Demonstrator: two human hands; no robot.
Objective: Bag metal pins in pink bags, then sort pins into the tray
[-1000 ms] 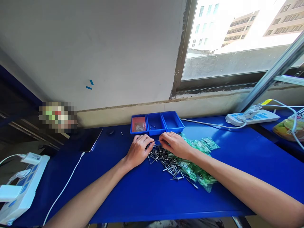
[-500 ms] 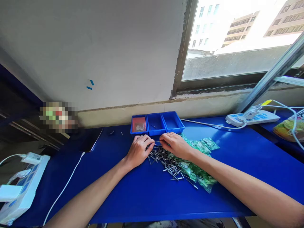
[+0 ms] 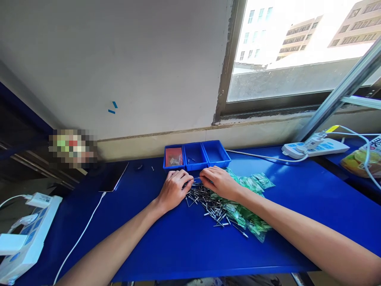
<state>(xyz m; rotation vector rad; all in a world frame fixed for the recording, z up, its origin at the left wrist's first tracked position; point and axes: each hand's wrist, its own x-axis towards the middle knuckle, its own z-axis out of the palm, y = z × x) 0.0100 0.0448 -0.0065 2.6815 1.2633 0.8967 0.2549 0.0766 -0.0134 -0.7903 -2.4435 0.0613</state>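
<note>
A loose pile of metal blind rivets (image 3: 214, 208) lies on the blue table (image 3: 166, 246), with thin mandrels and thicker silvery ends. At the pile's far left edge my left hand (image 3: 176, 188) has its fingers curled and pinched. Facing it, my right hand (image 3: 219, 182) is also closed in a pinch. A thin blind rivet (image 3: 196, 178) spans the small gap between the two sets of fingertips; its ends are hidden by the fingers. Small green-tinted clear plastic bags (image 3: 248, 212) lie heaped beside the pile, partly under my right forearm.
Behind my hands stands a blue three-part tray (image 3: 219, 154), with a red piece and small bag in its left section. A phone (image 3: 114, 178) with a white cable lies left. Power strips (image 3: 320, 147) sit at both sides; a metal frame (image 3: 336, 87) leans right.
Both hands keep the same closed pose over the rivets. The whole view has shifted very slightly; nothing on the table has visibly moved.
</note>
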